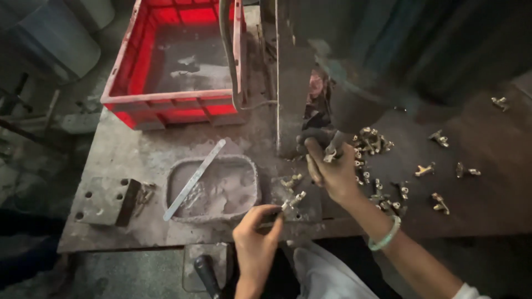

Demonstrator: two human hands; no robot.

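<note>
You have one view, from your head, looking steeply down and close on the workbench (138, 160). The red crate (172, 102) sits at eleven o'clock, your hands near six, the press (354, 94) at one.

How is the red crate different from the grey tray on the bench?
The red crate is bright red plastic with tall, ribbed walls; the grey tray is dull grey, low, with a rough, rounded rim. The crate sits at the bench's far end, while the tray lies nearer the left hand. A flat metal strip lies across the tray only. Both are open-topped and dusty inside.
</note>
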